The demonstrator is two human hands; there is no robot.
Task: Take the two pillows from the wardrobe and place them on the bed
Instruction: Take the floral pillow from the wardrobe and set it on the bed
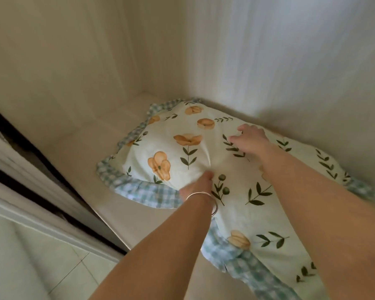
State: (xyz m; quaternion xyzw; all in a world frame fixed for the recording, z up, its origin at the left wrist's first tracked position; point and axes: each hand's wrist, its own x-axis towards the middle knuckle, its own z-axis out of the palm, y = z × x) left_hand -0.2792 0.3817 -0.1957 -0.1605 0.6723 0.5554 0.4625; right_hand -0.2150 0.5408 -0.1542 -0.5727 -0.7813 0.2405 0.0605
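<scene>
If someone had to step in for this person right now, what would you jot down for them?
Left hand: pinching the floral pillow near its front edge, bracelet on the wrist.
Right hand: fingers spread and curled over the pillow's top, not clearly closed on it.
The pillow lies on the wardrobe floor, against the back wall. Whether a second pillow lies under or beside it, I cannot tell.
Done: hands have reached the pillow.
Left: lift it out, carry it to the bed, then bring the other. The bed is out of view.
</scene>
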